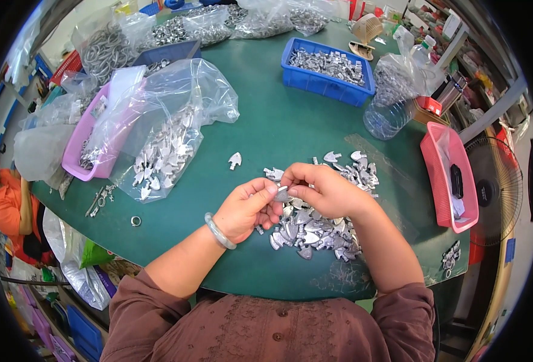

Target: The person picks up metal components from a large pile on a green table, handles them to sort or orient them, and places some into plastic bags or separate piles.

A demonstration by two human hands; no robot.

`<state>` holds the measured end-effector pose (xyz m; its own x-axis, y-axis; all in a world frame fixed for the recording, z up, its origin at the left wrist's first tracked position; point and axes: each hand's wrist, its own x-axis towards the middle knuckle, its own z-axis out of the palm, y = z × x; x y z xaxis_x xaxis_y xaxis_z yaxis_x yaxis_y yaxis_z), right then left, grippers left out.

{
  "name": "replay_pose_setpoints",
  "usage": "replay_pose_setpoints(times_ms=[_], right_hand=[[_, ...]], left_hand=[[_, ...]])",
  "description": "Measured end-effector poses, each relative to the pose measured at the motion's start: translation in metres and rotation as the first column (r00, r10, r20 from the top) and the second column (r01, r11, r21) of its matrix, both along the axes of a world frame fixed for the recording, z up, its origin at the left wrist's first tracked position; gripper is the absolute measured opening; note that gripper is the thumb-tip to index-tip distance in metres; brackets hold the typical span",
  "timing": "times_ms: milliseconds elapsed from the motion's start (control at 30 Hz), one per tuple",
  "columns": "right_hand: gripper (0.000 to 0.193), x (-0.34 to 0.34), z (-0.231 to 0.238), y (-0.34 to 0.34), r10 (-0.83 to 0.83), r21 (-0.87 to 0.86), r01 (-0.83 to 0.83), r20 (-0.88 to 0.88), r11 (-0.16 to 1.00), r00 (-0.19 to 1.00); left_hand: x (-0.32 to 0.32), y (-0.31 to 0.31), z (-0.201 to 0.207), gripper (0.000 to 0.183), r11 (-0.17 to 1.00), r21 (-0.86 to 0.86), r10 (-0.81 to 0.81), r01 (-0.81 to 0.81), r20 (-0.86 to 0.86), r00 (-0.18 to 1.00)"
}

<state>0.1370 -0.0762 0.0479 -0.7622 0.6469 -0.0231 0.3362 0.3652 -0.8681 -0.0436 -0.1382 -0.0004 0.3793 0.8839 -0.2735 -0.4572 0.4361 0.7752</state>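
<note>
Both hands pinched one small grey metal part (282, 195) between them: the left hand (246, 209) closed its thumb and forefinger on the part's near end, and the right hand (322, 192) curled its fingers over the far end, so the two hands touched just above the table (278, 120). A pale bangle (219, 231) sat on the left wrist. The held part hung over the near edge of a loose pile of parts (321, 211) of the same kind, which spread under and beyond the right hand. A single part (235, 160) lay alone further out to the left, and a small ring (135, 221) lay well left of the hands, near the table edge. Beyond that, a clear bag (164, 145) of similar parts slumped half on a pink tray (79, 154). To the right, a red basket (444, 181) stood at the table's edge. Further off, a blue bin (327, 81) held more metal pieces, with a clear bottle (393, 108) just beside it, and more bags of hardware (206, 27) lined the far side.
</note>
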Motion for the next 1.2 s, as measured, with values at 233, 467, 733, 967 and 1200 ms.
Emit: replay_pose_setpoints(times_ms=[233, 467, 733, 967, 1200], right_hand=[[0.018, 0.002, -0.007, -0.007, -0.167, -0.214, 0.112, -0.258, 0.97, 0.952], [0.019, 0.011, -0.013, -0.007, -0.244, -0.108, 0.225, -0.216, 0.968, 0.946], [0.016, 0.019, -0.022, -0.003, -0.232, 0.619, 0.014, 0.273, 0.785, 0.934], [0.019, 0.011, -0.032, -0.002, -0.288, 0.683, -0.058, 0.382, 0.728, 0.878], [0.015, 0.017, -0.021, 0.0, -0.17, -0.014, 0.171, 0.026, 0.985, 0.985]], left_hand=[[0.0, -0.001, -0.001, 0.011, 0.998, 0.013, -0.059, 0.057, 0.166, 0.984], [-0.002, -0.002, -0.008, 0.008, 0.992, 0.126, -0.061, 0.029, 0.264, 0.963], [-0.005, 0.0, -0.002, 0.025, 0.981, 0.189, -0.112, 0.049, 0.34, 0.934], [-0.006, 0.003, -0.005, 0.015, 0.998, 0.066, -0.009, -0.019, 0.402, 0.916], [-0.008, 0.003, -0.006, 0.014, 0.996, -0.064, 0.07, -0.061, 0.153, 0.986]])
